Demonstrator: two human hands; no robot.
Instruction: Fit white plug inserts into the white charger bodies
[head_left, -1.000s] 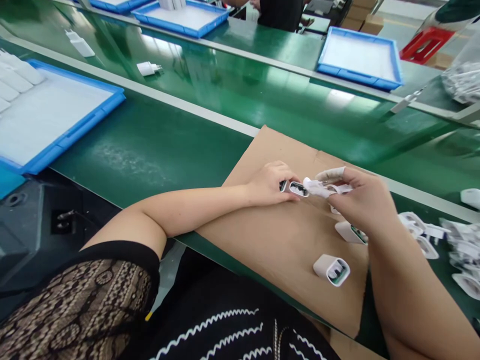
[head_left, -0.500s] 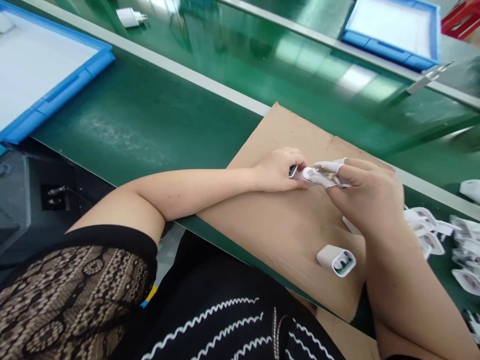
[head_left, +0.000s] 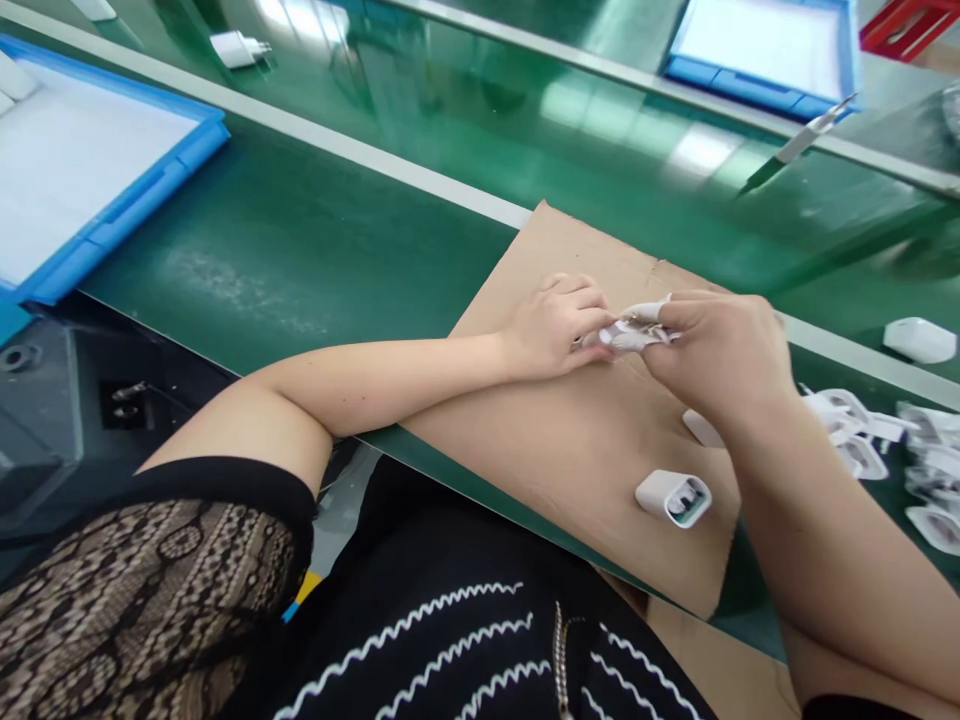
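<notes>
My left hand (head_left: 559,328) is closed on a small white charger part (head_left: 616,336), mostly hidden by fingers, above a cardboard sheet (head_left: 540,420). My right hand (head_left: 724,345) pinches the same white part from the other side, with white covers on its fingertips. The two hands' fingertips nearly meet around it. Below my right wrist, a white charger housing (head_left: 673,498) lies on the cardboard, its open end showing inner parts. Another white piece (head_left: 701,428) is half covered by my right forearm.
White plastic charger parts (head_left: 855,430) lie in a pile at right. Beyond the cardboard runs a green surface with a white plug charger (head_left: 238,48), a pen-like tool (head_left: 799,145) and a white piece (head_left: 919,340). Blue trays stand at left (head_left: 150,190) and far right (head_left: 739,85).
My left hand has turned, and the dark opening once visible in its grip is now hidden. My right fingers have come closer to it. The view has shifted slightly.
</notes>
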